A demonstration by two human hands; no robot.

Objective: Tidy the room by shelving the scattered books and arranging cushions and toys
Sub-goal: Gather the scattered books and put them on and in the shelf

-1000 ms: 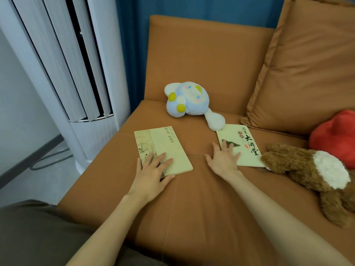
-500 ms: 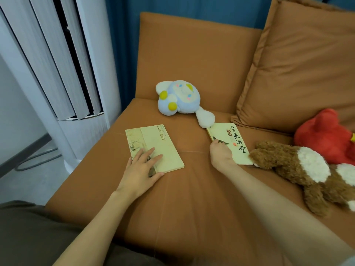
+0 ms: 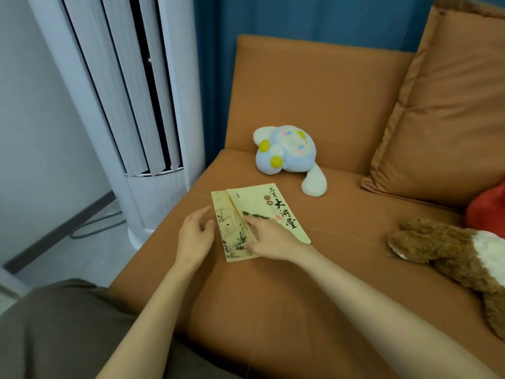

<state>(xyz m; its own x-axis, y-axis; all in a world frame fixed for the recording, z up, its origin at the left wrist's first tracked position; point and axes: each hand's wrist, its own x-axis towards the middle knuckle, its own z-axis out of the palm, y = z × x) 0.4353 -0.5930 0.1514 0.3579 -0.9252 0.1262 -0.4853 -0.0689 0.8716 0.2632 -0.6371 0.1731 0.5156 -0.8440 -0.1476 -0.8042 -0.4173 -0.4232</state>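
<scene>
Stacking step: top book (image 3: 269,207) skewed over lower book (image 3: 229,233); right hand (image 3: 273,239) flat on it, left hand (image 3: 194,236) slack alongside. Next: square, lift.

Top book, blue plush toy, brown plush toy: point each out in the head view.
top book (image 3: 258,203), head view, bare upper cover left of the title.
blue plush toy (image 3: 293,161), head view, middle of its round blue body.
brown plush toy (image 3: 437,243), head view, brown fur beside the white patch.

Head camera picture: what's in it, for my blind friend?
On an orange sofa, the right hand presses the top book onto the lower book, left hand beside it. A blue toy and a brown toy lie nearby.
</scene>
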